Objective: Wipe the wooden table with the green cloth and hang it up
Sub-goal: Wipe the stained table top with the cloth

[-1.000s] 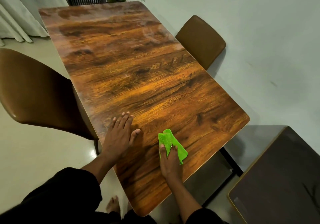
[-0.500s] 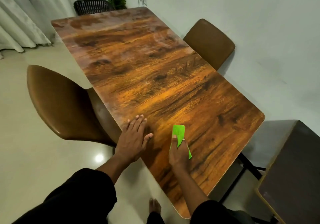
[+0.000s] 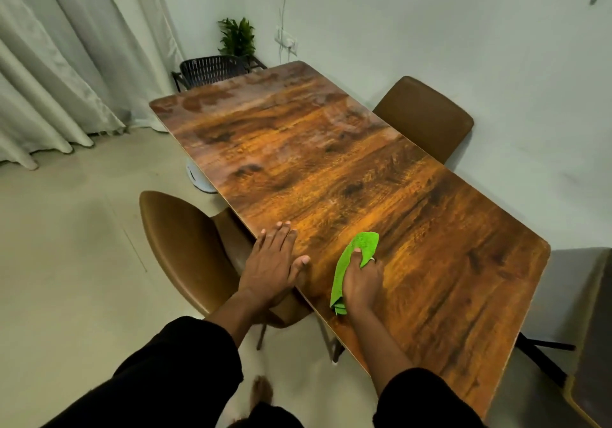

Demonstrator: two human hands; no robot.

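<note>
The wooden table (image 3: 347,176) fills the view, and I am in the wiping step near its close left edge, the far half dull and smeared by my reckoning. My left hand (image 3: 273,270) lies flat and empty on that edge, my right hand (image 3: 361,283) presses the bunched green cloth (image 3: 356,255) onto the wood. Next calls for long strokes outward; no hanging place or writing shows.

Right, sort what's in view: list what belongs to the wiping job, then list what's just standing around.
Part of the job:
green cloth, gripped by the right hand
wooden table
left hand, flat on the table's edge

Just standing around:
brown chair on the left
brown chair by the wall
black chair
potted plant
curtain
</note>
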